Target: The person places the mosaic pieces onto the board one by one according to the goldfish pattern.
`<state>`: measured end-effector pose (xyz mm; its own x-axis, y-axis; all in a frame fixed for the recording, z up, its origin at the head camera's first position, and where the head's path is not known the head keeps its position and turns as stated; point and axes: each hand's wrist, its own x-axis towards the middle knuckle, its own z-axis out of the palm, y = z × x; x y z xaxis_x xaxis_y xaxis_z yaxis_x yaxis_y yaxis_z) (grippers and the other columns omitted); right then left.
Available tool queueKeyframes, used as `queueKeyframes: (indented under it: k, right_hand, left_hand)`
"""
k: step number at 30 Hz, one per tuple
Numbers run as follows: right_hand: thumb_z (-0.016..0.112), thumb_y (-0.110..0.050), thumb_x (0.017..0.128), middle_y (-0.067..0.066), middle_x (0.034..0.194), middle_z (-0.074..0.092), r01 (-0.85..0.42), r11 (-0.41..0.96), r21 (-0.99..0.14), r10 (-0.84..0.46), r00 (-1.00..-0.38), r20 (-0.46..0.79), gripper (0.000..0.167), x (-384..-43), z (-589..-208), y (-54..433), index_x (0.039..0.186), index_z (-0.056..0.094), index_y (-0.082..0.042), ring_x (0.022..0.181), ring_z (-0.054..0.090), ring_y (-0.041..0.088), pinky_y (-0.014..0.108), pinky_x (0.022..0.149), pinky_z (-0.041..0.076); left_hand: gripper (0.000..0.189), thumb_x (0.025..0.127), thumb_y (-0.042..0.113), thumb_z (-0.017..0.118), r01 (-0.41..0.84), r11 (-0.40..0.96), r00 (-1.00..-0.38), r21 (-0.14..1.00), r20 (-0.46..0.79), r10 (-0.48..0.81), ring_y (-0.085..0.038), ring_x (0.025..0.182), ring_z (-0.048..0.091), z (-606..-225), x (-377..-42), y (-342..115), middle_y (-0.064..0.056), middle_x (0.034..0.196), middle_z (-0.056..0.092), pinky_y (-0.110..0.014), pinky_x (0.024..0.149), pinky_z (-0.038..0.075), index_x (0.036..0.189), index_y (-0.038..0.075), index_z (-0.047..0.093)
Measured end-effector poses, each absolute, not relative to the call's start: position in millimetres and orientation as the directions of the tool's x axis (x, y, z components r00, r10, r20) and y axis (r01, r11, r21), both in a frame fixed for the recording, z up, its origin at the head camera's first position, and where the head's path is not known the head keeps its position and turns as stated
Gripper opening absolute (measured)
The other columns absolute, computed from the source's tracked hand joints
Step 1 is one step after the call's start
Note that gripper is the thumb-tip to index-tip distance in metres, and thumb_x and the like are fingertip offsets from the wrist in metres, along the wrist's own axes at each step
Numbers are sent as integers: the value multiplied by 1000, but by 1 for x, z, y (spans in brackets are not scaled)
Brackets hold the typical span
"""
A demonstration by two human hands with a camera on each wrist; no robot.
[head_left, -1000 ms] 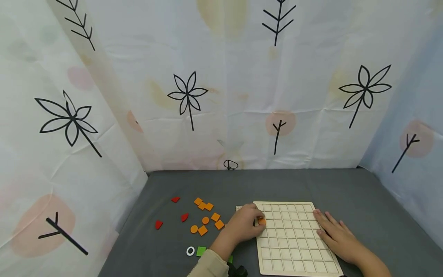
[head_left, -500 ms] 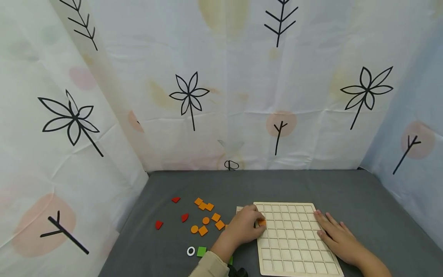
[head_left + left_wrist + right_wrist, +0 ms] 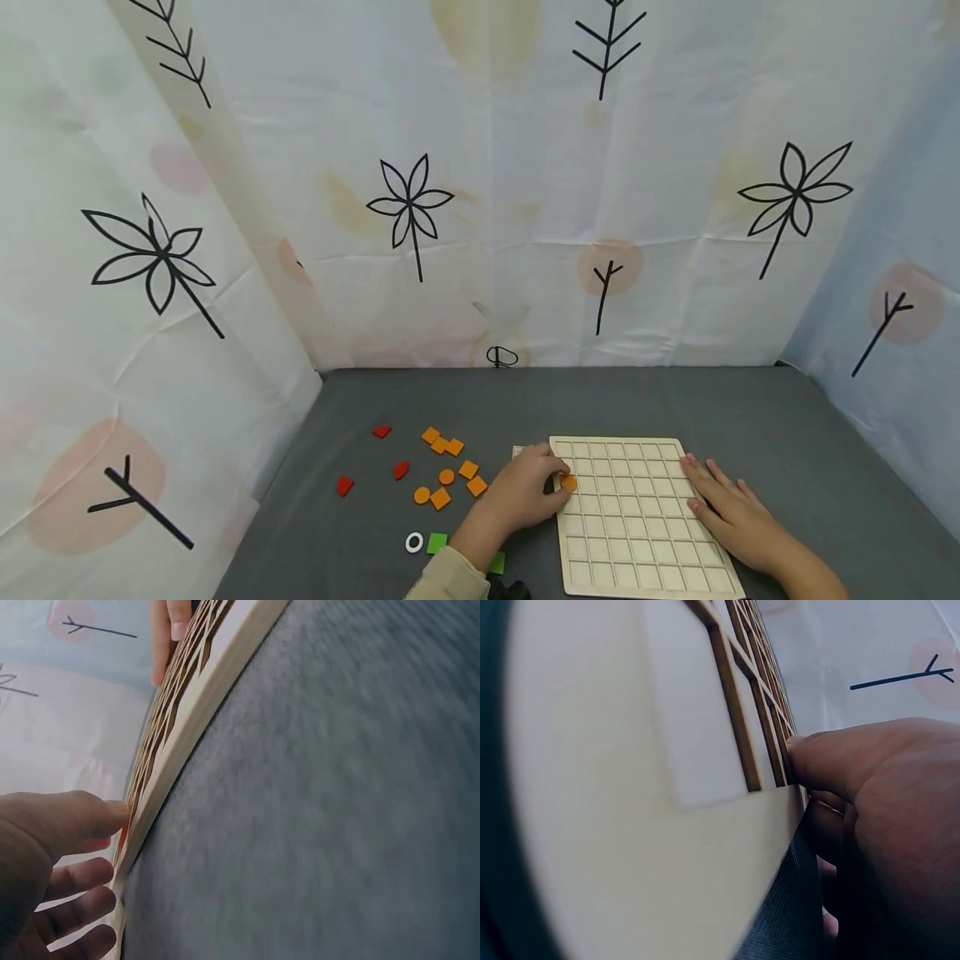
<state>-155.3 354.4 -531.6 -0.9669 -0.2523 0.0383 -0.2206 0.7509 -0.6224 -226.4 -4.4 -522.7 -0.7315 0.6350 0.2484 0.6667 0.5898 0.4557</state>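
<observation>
A pale wooden board [image 3: 630,503] with a raised grid of square cells lies on the grey cloth. My left hand [image 3: 527,490] is at its left edge, pinching a small orange disc [image 3: 568,482] between thumb and index finger over a cell in the left column. In the left wrist view the thumb [image 3: 82,817] hides most of that disc, and the other fingers are loosely bent. Along the board's right edge rests my right hand [image 3: 738,518], its fingers extended. The right wrist view has the thumb [image 3: 832,759] touching the board's rim.
Left of the board lie several orange squares [image 3: 440,498], orange discs [image 3: 422,495], red wedge pieces [image 3: 344,486], green squares [image 3: 437,543] and a white ring [image 3: 414,542]. A patterned cloth [image 3: 480,208] encloses the back and sides.
The left fingers have shifted slightly at the same cell, and more of the orange disc shows now. My right hand has stayed on the board's right edge.
</observation>
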Motion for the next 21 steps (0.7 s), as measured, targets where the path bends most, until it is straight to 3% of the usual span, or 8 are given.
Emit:
queueKeyframes:
  k: [5,13,21]
  right_hand:
    - [55,-32,111,28,169,29,-215,752,-623,-252,-967,30,64,-156,-531,355,164,37,-1,126,-9,-40,86,111,11]
    - [54,-33,111,26,170,27,-213,753,-623,-252,-967,27,64,-157,-531,355,165,36,-2,126,-8,-36,85,112,10]
    - [55,-32,111,27,169,28,-217,751,-624,-255,-967,29,64,-157,-531,354,164,36,0,126,-10,-40,86,110,11]
  left_hand:
    - [24,98,25,79,642,602,-754,475,252,606,-2,86,53,-519,-224,-25,3,104,66,-18,76,49,120,16,79]
    - [26,98,24,78,521,663,-844,537,211,493,-15,97,63,-508,-227,-86,0,109,67,-29,83,55,122,15,78]
    - [24,94,19,83,433,720,-900,542,227,371,-20,95,65,-501,-221,-153,-3,106,68,-36,83,56,116,11,79]
